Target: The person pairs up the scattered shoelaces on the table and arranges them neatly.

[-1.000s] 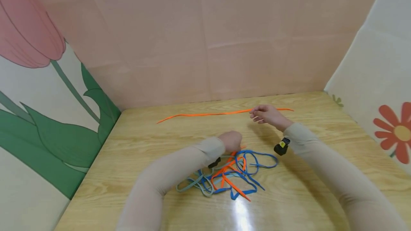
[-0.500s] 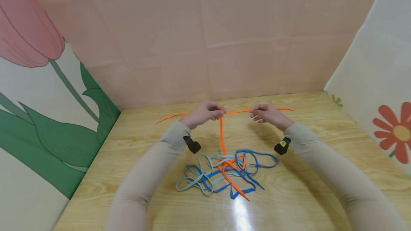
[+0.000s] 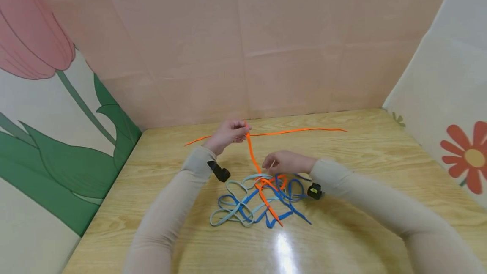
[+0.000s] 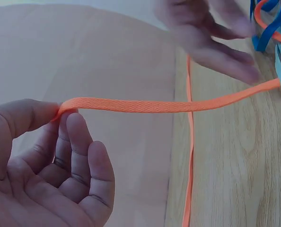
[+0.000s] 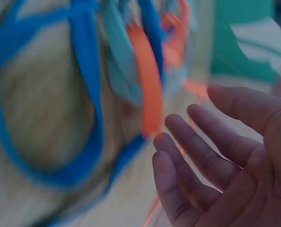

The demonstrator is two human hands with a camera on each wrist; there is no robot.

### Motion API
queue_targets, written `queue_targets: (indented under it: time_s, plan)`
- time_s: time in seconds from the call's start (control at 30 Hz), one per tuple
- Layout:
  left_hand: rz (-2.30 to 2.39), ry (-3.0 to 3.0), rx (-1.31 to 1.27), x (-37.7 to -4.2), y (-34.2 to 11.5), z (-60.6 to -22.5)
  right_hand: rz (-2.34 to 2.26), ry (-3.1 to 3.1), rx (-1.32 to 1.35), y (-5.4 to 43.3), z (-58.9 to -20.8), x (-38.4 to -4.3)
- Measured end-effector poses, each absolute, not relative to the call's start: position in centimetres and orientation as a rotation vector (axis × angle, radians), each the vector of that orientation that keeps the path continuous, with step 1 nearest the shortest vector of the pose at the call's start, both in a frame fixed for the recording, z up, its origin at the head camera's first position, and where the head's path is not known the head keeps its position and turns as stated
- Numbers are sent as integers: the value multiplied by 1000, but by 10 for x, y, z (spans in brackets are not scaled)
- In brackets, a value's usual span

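The left hand [image 3: 227, 135] pinches a flat, woven orange lace [image 4: 136, 105], presumably light, limp and best held near its tip, while the right hand [image 3: 286, 162] is empty, loosely spread.

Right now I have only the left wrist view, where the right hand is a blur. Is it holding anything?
Observer: No. In the right wrist view, the right hand holds nothing.
Operator: In my view it hides one end of the far lace. Is that end loose?
Observer: Yes. The head view shows it lying on the table with neither hand on it.
Operator: And the other end, cut off by my frame?
Observer: In the head view, it lies out to the left of the left hand.
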State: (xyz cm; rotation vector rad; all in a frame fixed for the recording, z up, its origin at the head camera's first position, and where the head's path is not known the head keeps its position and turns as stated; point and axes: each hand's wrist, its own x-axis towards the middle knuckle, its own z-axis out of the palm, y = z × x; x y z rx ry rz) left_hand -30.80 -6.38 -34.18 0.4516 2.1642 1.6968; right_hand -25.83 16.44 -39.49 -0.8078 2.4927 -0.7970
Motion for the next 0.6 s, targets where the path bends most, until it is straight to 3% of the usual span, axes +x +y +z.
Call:
queue_targets:
  time_s: [0.3,0.6]
  plan:
    - [1676,2180,430,-307,-67,-344,-526,2582,-812,143,-396,-238]
    - [1673,2193,421,-311,-78,-351,-564,2760,-1119,154,-339,-216]
